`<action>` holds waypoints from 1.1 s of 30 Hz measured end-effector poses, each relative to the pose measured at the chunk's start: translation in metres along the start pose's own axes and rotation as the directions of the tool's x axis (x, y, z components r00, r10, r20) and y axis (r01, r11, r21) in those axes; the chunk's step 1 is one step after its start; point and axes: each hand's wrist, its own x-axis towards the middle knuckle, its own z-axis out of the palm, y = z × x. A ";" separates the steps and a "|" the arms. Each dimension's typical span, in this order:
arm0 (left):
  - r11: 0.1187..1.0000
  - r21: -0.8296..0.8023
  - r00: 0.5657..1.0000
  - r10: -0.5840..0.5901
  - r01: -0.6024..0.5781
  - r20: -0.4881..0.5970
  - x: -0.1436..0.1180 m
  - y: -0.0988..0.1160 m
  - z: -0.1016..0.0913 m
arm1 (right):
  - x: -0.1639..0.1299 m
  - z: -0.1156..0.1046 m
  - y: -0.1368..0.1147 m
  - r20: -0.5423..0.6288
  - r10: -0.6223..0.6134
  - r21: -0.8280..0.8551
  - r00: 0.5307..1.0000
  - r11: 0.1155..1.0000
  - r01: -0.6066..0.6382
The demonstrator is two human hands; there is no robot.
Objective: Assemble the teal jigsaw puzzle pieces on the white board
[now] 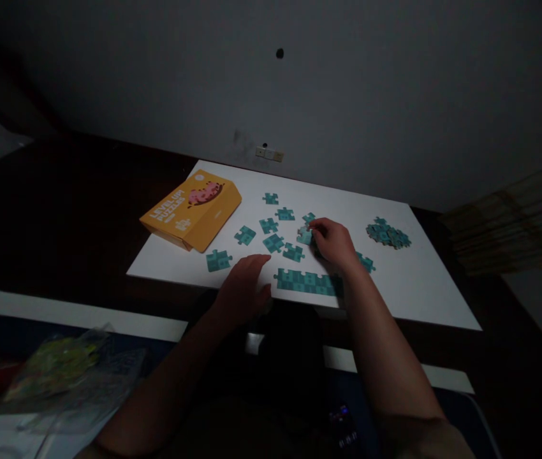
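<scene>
Left hand (245,290): flat on the surface's (424,287) near edge, fingers spread, empty.
Right hand (331,242): fingers pinching a teal puzzle piece (304,236).
Handling: probably light, stiff card; grip by edges.

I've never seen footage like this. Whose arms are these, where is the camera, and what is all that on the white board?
There is no machine here: these are a person's two bare arms, filmed by one camera worn on the head, looking forward and down. The room is dim. On the flat white tabletop lie loose teal jigsaw pieces, a joined strip of teal pieces near the front edge, and a small heap of teal pieces off to the right. An orange cardboard puzzle box lies at the left. The left hand rests flat on the front edge, holding nothing that shows. The right hand pinches a single teal piece at its fingertips. A crumpled clear plastic bag lies lower left, off the tabletop.
</scene>
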 end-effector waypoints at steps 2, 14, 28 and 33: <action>1.000 0.006 1.000 0.000 0.000 -0.001 -0.001 -0.001 0.001 | 0.003 0.004 0.001 0.014 -0.015 -0.031 1.000 0.999 0.016; 1.000 0.030 0.996 -0.003 0.000 0.093 0.007 0.010 -0.016 | -0.048 -0.041 0.035 -0.126 0.017 -0.013 0.992 1.000 -0.019; 0.940 0.320 0.993 -0.112 0.116 -0.030 0.033 0.017 0.001 | -0.090 -0.052 0.086 -0.512 0.153 -0.005 0.845 0.984 -0.181; 0.947 0.289 0.990 -0.141 0.140 -0.020 0.034 0.017 -0.004 | -0.090 -0.054 0.090 -0.514 0.159 0.017 0.843 0.984 -0.175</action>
